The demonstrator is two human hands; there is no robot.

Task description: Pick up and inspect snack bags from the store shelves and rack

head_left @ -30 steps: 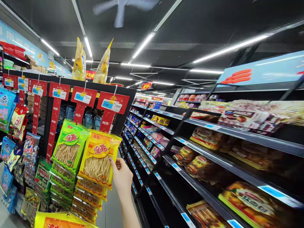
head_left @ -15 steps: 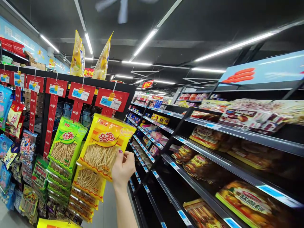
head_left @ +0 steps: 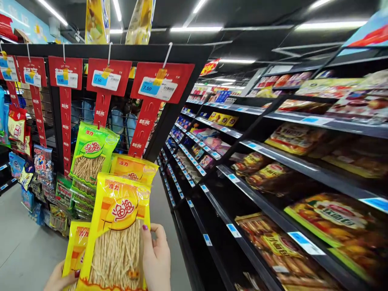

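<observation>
Head view, right hand: closed on the right edge of the front yellow snack pack, thumb laid across its face, fingers behind.
Head view, left hand: low at the frame's bottom edge, gripping the second yellow pack, which sits behind and to the left of the front one.
Location of held packs: lower centre-left of the view, clear of the hanging strip, in front of the dark shelving.
Appearance, front pack: glossy yellow film, red round logo with white characters, clear window showing thin pale sticks packed upright; top seal flat, no visible crease.
Handling note: judged best to hold by the side seams and avoid squeezing the window, since the sticks look brittle; keep both packs upright so the contents do not slump.
Nearby: a green pack and another yellow pack hang on the red clip strip, under a price tag reading 7.50.
</observation>
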